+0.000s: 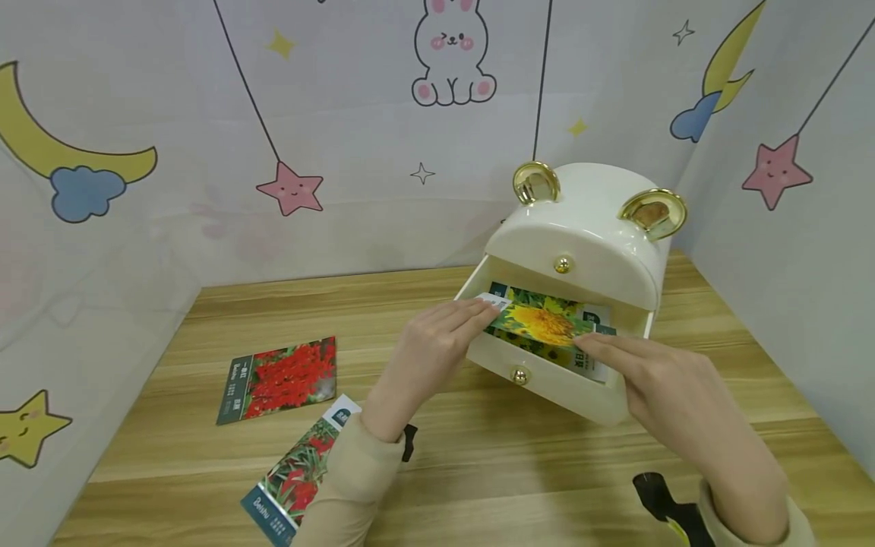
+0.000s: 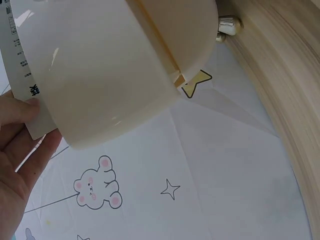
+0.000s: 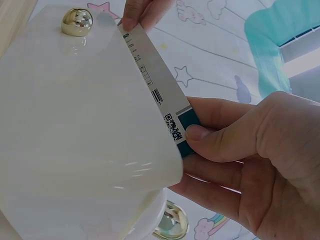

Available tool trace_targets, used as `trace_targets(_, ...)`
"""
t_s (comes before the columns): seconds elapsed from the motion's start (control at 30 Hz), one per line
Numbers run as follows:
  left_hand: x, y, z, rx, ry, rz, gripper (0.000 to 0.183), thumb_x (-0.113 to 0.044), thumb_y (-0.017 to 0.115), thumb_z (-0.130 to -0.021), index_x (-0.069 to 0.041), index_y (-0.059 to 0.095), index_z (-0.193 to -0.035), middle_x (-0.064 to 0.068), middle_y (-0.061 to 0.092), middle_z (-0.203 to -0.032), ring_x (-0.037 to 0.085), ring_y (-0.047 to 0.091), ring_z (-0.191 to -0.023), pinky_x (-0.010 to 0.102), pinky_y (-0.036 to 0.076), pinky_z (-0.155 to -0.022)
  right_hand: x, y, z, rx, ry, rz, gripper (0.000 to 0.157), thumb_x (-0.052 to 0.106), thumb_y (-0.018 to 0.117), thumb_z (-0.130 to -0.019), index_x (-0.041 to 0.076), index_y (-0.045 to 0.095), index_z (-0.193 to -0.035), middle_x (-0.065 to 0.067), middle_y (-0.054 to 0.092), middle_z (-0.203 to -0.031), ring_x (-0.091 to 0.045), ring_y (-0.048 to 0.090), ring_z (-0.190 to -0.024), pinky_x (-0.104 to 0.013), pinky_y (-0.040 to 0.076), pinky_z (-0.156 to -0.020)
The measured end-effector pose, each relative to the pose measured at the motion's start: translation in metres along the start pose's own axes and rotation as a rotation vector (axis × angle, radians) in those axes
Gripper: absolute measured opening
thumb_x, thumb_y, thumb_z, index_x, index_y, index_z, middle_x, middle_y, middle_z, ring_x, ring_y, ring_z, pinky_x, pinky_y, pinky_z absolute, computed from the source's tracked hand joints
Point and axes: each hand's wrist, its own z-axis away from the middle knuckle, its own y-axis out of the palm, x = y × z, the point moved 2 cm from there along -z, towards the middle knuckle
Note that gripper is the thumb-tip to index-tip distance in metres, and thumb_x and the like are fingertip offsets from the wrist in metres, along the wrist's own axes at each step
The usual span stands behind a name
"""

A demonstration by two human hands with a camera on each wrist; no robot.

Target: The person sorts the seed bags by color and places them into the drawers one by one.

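Note:
A flower seed packet (image 1: 543,325) with a yellow bloom on its front lies level across the pulled-out lower drawer (image 1: 554,391) of a white box with gold ears. My left hand (image 1: 444,334) pinches one end of this packet. At the other end, my right hand (image 1: 659,372) grips its dark green strip, thumb beneath, as the right wrist view shows. Printed text and a code cover the packet's pale underside (image 3: 155,82). Below it, inside the drawer, another seed packet (image 1: 593,366) with yellow flowers shows in part.
Left of the box, a red-flowered seed packet (image 1: 290,380) rests on the wood table (image 1: 478,456). A second red-flowered packet (image 1: 301,475) lies nearer, partly covered by my left sleeve. The box's rounded upper drawer (image 1: 601,258) is closed above the lower one. Printed cloth hangs behind.

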Motion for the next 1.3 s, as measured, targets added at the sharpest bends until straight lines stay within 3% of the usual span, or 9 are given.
trace_targets(0.2,0.0,0.006,-0.003,0.046,-0.028,0.008,0.037,0.004,0.058,-0.08,-0.014,0.066,-0.112,-0.002,0.069,-0.107,0.011,0.065,-0.1,0.025,0.052,-0.089,-0.007,0.006,-0.002,0.036,0.036,0.011,0.049,-0.01,0.049,-0.069,0.017,0.069,-0.104,0.001,0.072,-0.092,-0.002,0.027,-0.046,-0.014,0.021,-0.038)
trace_targets(0.43,-0.001,0.009,-0.01,0.152,-0.123,0.066,0.042,0.007,0.056,-0.08,-0.015,0.064,-0.115,-0.001,0.067,-0.112,0.013,0.063,-0.103,0.026,0.053,-0.089,-0.014,0.013,-0.003,0.058,0.067,0.006,0.049,-0.011,0.05,-0.069,0.017,0.069,-0.104,-0.001,0.072,-0.089,-0.002,0.021,-0.046,-0.014,0.018,-0.04)
trace_targets(0.6,-0.002,0.009,-0.018,0.256,-0.192,0.086,0.042,0.007,0.056,-0.079,-0.017,0.066,-0.112,-0.003,0.068,-0.109,0.013,0.065,-0.094,0.024,0.056,-0.071,-0.017,0.017,-0.002,0.029,0.064,0.026,0.048,-0.01,0.05,-0.069,0.018,0.07,-0.103,-0.001,0.073,-0.091,-0.003,0.017,-0.046,-0.015,0.014,-0.039)
trace_targets(0.83,0.0,0.013,-0.027,0.406,-0.27,0.127,0.044,0.004,0.059,-0.076,-0.02,0.066,-0.112,-0.003,0.07,-0.102,0.01,0.062,-0.068,0.021,0.047,-0.049,-0.02,0.022,-0.002,0.05,0.083,0.023,0.042,-0.006,0.052,-0.074,0.018,0.07,-0.103,-0.001,0.072,-0.093,-0.003,0.015,-0.046,-0.015,0.013,-0.038)
trace_targets(0.97,0.002,0.015,-0.03,0.427,-0.297,0.185,0.042,0.005,0.056,-0.078,-0.018,0.066,-0.112,-0.002,0.071,-0.1,0.01,0.06,-0.065,0.02,0.046,-0.049,-0.022,0.023,-0.002,0.083,0.097,0.008,0.036,-0.001,0.055,-0.078,0.017,0.069,-0.105,0.0,0.072,-0.098,-0.004,0.024,-0.046,-0.016,0.02,-0.038)
trace_targets(1.13,0.003,0.018,-0.03,0.432,-0.317,0.224,0.036,-0.001,0.054,-0.084,-0.018,0.064,-0.114,-0.003,0.069,-0.105,0.011,0.063,-0.076,0.023,0.052,-0.06,-0.023,0.024,-0.003,0.165,0.134,-0.029,0.029,0.007,0.058,-0.082,0.017,0.067,-0.107,-0.002,0.071,-0.102,-0.014,0.062,-0.063,-0.027,0.043,-0.044)
trace_targets(1.2,0.003,0.019,-0.03,0.424,-0.323,0.249,0.031,-0.005,0.053,-0.088,-0.018,0.064,-0.115,-0.003,0.069,-0.103,0.011,0.062,-0.076,0.025,0.053,-0.061,-0.023,0.025,-0.004,0.183,0.144,-0.038,0.027,0.009,0.059,-0.083,0.017,0.066,-0.108,-0.003,0.071,-0.101,-0.018,0.067,-0.074,-0.032,0.048,-0.048)
trace_targets(1.3,0.004,0.02,-0.03,0.406,-0.335,0.269,0.026,-0.012,0.052,-0.091,-0.017,0.064,-0.114,-0.002,0.068,-0.106,0.013,0.064,-0.083,0.028,0.055,-0.068,-0.024,0.026,-0.005,0.193,0.149,-0.062,0.026,0.01,0.061,-0.083,0.017,0.066,-0.108,-0.003,0.071,-0.098,-0.015,0.065,-0.071,-0.029,0.047,-0.049)
